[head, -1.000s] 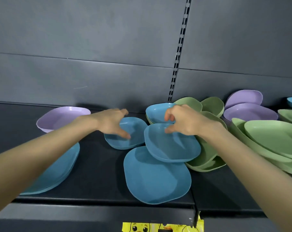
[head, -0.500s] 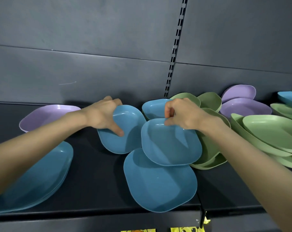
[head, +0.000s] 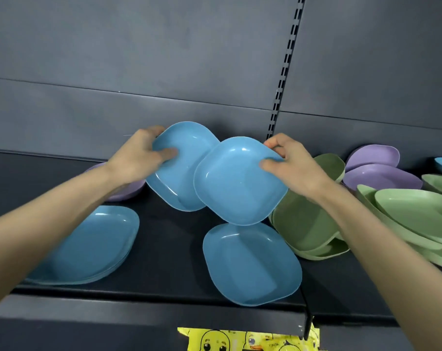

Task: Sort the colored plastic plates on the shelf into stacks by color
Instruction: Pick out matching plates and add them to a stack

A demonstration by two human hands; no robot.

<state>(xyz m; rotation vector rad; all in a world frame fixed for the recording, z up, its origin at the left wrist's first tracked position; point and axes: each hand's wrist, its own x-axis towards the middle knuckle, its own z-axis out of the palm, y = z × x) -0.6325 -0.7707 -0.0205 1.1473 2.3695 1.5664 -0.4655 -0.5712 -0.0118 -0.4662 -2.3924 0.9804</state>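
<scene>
On my feed both forearms are bare along all the length I can see, up to the wrists. The left hand [head: 136, 160] and the right hand [head: 298, 169] are bare as well, with slim fingers.

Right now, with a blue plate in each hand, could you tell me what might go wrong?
The left grip and right grip pinch only rims, so a plate could slip. The right plate overlaps the left plate; they may knock. The lower blue plate lies near the shelf edge.
</scene>
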